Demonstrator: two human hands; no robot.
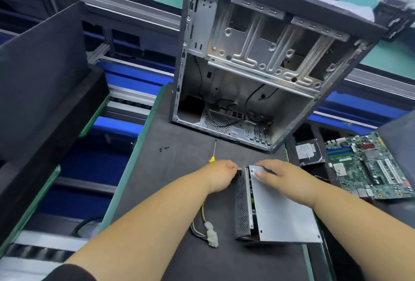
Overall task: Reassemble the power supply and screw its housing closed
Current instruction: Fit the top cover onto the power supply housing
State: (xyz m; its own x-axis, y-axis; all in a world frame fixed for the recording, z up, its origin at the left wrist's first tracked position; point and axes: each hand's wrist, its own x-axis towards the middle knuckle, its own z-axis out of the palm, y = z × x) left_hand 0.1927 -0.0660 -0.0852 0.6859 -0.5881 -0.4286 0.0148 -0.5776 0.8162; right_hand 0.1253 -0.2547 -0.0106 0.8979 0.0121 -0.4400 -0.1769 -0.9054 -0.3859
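The power supply (pixel 276 208) lies flat between and just below the two hands, its plain grey metal cover (pixel 283 211) on top, tilted slightly and not seated flush. The black perforated side wall (pixel 241 206) faces the left forearm. Its yellow and black cable (pixel 203 220) trails under the left wrist, ending in white connectors (pixel 211 234).

My arms were bare from the wrists nearly to the shoulder — no gloves, watch or rings on my left hand (pixel 221 174) or my right hand (pixel 284 176). My fingernails were short and unpainted. The one piece of clothing in view was a black sleeve (pixel 67 273) — its dark, plain edge sat high on my left arm.
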